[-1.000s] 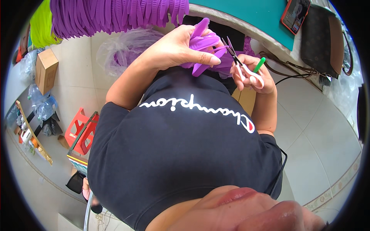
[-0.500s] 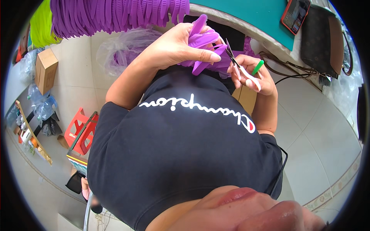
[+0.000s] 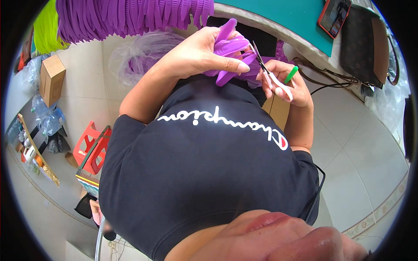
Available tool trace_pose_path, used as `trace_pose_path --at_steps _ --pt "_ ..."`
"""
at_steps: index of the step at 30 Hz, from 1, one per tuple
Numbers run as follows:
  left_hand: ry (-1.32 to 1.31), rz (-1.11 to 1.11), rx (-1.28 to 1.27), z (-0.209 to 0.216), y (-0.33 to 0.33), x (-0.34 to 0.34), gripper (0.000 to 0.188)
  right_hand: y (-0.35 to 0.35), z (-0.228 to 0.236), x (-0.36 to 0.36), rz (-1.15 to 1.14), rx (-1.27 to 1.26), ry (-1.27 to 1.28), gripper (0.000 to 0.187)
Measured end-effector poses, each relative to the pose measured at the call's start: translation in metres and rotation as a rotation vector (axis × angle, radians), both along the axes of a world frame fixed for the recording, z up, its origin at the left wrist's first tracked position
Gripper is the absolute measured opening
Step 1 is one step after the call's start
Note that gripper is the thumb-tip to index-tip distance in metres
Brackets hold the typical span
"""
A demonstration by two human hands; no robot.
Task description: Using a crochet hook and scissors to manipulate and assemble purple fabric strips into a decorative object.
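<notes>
My left hand [image 3: 202, 54] is closed round several soft purple straps [image 3: 230, 46], which look like rubber or silicone. Their ends stick out past my fingers and thumb. In my right hand [image 3: 285, 80] is a small pair of scissors [image 3: 271, 76] with pinkish-white handles and dark blades. The blades point up and left, close beside the straps; whether they touch one, I cannot tell. A green band-like piece [image 3: 291, 75] sits at a finger of my right hand. More purple material [image 3: 257, 78] lies below my hands, partly hidden by them.
A thick row of purple straps [image 3: 135, 17] hangs at the table's edge, with lime-green ones [image 3: 45, 26] further left. A clear bag [image 3: 124, 56] lies behind my left forearm. On the teal table [image 3: 278, 17] are a phone [image 3: 334, 17] and a dark bag [image 3: 363, 45]. A red stool [image 3: 91, 148] stands left.
The scissors have shifted very slightly, and the strap piece that reached toward the blades no longer shows there. My left hand keeps its hold on the straps, almost still.
</notes>
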State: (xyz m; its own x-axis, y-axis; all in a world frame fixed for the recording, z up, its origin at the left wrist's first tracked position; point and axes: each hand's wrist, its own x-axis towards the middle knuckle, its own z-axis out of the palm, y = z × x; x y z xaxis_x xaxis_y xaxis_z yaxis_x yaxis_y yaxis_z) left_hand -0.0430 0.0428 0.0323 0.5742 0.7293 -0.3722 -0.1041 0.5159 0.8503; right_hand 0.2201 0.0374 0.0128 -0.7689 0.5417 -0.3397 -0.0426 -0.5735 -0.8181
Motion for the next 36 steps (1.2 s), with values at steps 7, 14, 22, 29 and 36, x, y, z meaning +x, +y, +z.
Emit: trace_pose_path --at_steps 7,14,22,29,36 --pt "-0.003 -0.006 0.010 -0.002 0.000 0.000 0.032 0.000 0.000 -0.001 -0.008 0.014 0.005 0.056" --pt "0.000 -0.015 0.009 -0.003 0.000 -0.001 0.032 -0.001 0.006 -0.001 0.008 0.026 -0.118 0.055" --pt "0.008 0.021 0.070 -0.008 -0.002 0.001 0.033 0.004 0.000 0.005 0.010 -0.034 0.024 0.057" --pt "0.031 0.110 -0.049 -0.016 -0.002 -0.004 0.022 0.027 0.016 0.028 0.207 -0.142 -0.029 0.059" --pt "-0.098 0.459 -0.128 -0.028 -0.003 0.003 0.019 0.066 0.034 -0.006 -0.379 0.825 -0.569 0.044"
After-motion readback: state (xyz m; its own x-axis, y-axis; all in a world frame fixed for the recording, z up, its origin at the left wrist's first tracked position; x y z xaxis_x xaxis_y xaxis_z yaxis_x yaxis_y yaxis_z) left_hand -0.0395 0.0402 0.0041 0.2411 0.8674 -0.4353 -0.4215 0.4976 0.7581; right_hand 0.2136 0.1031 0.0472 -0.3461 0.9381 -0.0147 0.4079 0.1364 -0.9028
